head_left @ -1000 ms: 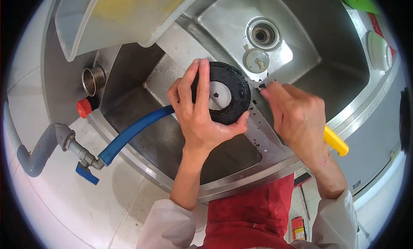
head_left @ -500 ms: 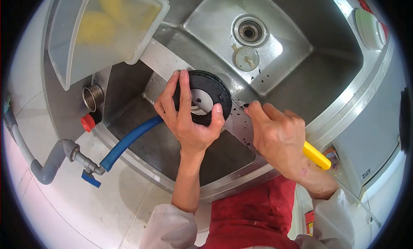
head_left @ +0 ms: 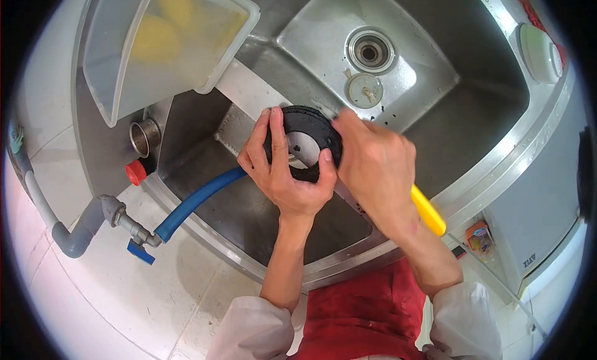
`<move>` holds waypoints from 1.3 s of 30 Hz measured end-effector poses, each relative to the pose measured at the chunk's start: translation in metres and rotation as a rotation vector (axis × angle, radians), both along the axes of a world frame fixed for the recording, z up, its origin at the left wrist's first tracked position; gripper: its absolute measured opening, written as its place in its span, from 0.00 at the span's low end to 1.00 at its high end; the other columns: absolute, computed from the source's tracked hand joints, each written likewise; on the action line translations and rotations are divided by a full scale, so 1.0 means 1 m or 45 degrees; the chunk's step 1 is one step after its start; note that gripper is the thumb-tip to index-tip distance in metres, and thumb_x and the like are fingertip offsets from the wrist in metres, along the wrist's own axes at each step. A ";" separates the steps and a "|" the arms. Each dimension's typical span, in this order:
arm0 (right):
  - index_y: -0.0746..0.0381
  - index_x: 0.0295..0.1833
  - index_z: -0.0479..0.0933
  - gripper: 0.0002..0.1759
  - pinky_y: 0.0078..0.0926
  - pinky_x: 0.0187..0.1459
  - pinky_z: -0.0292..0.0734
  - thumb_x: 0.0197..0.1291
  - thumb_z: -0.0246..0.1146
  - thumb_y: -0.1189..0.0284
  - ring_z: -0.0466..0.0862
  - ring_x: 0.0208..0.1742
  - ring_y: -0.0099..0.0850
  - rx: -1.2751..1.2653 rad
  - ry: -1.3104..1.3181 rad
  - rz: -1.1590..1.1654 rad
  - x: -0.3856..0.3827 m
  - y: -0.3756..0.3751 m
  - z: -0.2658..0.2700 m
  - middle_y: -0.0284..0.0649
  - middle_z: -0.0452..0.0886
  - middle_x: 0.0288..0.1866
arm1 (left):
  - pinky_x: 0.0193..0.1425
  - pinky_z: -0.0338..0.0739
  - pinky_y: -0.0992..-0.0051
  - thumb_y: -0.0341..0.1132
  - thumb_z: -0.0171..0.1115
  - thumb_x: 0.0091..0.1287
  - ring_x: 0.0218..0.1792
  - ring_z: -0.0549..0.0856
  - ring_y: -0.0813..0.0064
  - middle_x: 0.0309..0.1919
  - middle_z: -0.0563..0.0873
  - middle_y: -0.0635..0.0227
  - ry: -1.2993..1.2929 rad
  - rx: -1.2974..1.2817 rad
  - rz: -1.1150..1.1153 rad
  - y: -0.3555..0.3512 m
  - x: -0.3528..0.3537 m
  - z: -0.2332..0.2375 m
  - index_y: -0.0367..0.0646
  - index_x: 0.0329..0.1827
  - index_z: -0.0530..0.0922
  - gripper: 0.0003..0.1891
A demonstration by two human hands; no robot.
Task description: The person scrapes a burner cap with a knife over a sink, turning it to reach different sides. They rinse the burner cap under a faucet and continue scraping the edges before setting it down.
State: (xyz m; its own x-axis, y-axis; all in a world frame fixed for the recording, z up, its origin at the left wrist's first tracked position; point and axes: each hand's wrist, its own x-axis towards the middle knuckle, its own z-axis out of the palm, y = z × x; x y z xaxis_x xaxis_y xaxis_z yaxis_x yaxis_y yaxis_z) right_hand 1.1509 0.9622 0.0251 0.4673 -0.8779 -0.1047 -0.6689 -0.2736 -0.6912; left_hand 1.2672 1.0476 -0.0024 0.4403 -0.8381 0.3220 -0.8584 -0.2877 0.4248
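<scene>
A black ring-shaped part (head_left: 311, 127) with a pale opening is gripped by my left hand (head_left: 289, 173), its fingers on the left edge and thumb at the lower right. My right hand (head_left: 379, 167) is closed around a tool with a yellow handle (head_left: 429, 211), which sticks out below the palm. The tool's tip seems to be at the ring's upper right edge, but it is blurred. Small dark crumbs lie on the steel to the right of the ring.
Below is a two-basin steel sink (head_left: 435, 120) with a drain (head_left: 371, 50) and a round stopper (head_left: 364, 90). A translucent bin (head_left: 186, 46) stands upper left, near a metal cup (head_left: 145, 138) and a red cap (head_left: 135, 172). A blue hose (head_left: 199, 195) enters the left basin.
My right hand has moved left and up, bringing the tool from beside the ring to its edge. The view has shifted slightly. My left hand still holds the ring.
</scene>
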 end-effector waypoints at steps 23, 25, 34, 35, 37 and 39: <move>0.61 0.39 0.79 0.08 0.47 0.28 0.76 0.68 0.65 0.68 0.84 0.28 0.50 -0.069 -0.156 0.915 0.046 -0.090 -0.018 0.46 0.81 0.22 | 0.59 0.77 0.60 0.41 0.73 0.67 0.55 0.80 0.52 0.57 0.76 0.50 0.356 -0.086 0.647 -0.014 0.000 0.010 0.39 0.66 0.81 0.26; 0.62 0.37 0.77 0.09 0.48 0.27 0.74 0.69 0.64 0.68 0.83 0.27 0.52 -0.036 -0.205 0.890 0.045 -0.091 -0.021 0.47 0.80 0.21 | 0.57 0.78 0.60 0.42 0.74 0.66 0.53 0.81 0.54 0.55 0.76 0.51 0.375 -0.051 0.688 -0.017 0.000 0.011 0.40 0.65 0.81 0.27; 0.63 0.36 0.74 0.09 0.48 0.27 0.71 0.68 0.65 0.72 0.81 0.24 0.53 0.157 -0.212 0.684 0.024 -0.076 -0.022 0.49 0.78 0.22 | 0.53 0.78 0.62 0.41 0.78 0.62 0.49 0.81 0.57 0.48 0.76 0.54 0.399 -0.093 0.798 -0.025 -0.004 0.010 0.42 0.62 0.84 0.26; 0.63 0.36 0.74 0.09 0.48 0.27 0.72 0.68 0.65 0.72 0.81 0.25 0.53 0.144 -0.193 0.675 0.025 -0.078 -0.019 0.49 0.79 0.22 | 0.53 0.78 0.63 0.41 0.78 0.62 0.49 0.81 0.57 0.48 0.76 0.55 0.411 -0.100 0.807 -0.026 -0.005 0.010 0.42 0.62 0.84 0.26; 0.63 0.36 0.75 0.09 0.47 0.27 0.72 0.69 0.65 0.72 0.82 0.25 0.52 0.125 -0.150 0.649 0.031 -0.085 -0.006 0.48 0.79 0.23 | 0.55 0.77 0.63 0.40 0.77 0.63 0.49 0.81 0.59 0.48 0.78 0.56 0.400 -0.093 0.803 -0.027 -0.005 0.011 0.41 0.61 0.84 0.24; 0.62 0.37 0.75 0.08 0.46 0.27 0.74 0.69 0.64 0.71 0.83 0.25 0.51 0.119 -0.126 0.740 0.033 -0.088 -0.007 0.47 0.80 0.23 | 0.59 0.76 0.65 0.38 0.74 0.66 0.51 0.82 0.61 0.48 0.81 0.57 0.347 -0.080 0.789 -0.028 -0.004 0.012 0.39 0.60 0.84 0.21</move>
